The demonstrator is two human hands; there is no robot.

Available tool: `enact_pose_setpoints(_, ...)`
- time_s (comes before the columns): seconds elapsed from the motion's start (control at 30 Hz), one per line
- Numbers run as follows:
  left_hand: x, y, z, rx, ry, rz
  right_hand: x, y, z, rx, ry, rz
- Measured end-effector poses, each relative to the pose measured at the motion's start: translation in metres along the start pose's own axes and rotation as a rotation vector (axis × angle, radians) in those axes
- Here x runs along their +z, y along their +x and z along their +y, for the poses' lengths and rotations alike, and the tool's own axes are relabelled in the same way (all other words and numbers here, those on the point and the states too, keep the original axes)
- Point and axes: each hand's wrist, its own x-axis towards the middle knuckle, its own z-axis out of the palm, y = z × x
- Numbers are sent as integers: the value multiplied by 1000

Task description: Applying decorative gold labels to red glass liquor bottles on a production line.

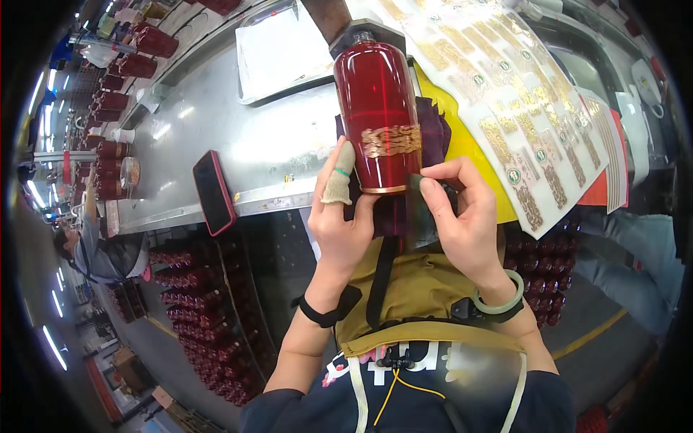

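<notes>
A glossy dark red bottle (375,94) lies with its neck pointing away from me, against a dark angular holder (369,30). Around its lower body runs an ornate gold band (391,141). My left hand (339,224) grips the left side of the bottle near its base, the thumb by the bottom edge. One of its fingers wears a pale cloth finger cover (338,180). Just right of the base, my right hand (465,216) pinches a small, dark greenish thing between thumb and forefinger, too blurred to name. Dark purple cloth (434,137) shows behind the bottle.
Sheets of gold decals (505,94) cover the right side over a yellow sheet (462,137). A phone (214,193) lies at the metal table's (173,151) front edge, left. Racked red bottles (209,317) stand below. People are at the far left (101,249) and right (635,245).
</notes>
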Motion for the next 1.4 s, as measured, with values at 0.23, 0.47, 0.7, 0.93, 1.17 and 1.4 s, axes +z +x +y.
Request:
enact_pose_setpoints(0.23,5,-3,-2,141,188,-42,-6,2,4,-44,-59,9)
enact_pose_setpoints(0.47,-2,-5,0,-55,71,-47,-11,-2,-5,0,-13,62)
enact_pose_setpoints(0.7,-5,-3,-13,-106,-1,-76,-32,14,6,18,-128,181)
enact_pose_setpoints(0.93,-26,2,-21,-159,-79,-321,-42,34,0,-142,-84,7)
enact_pose_setpoints(1.17,-20,23,-22,-437,-621,-214,-36,52,-9,-70,-91,-134)
enact_pose_setpoints(1.4,-19,27,-20,-503,-688,-237,-30,66,7,54,-131,-325)
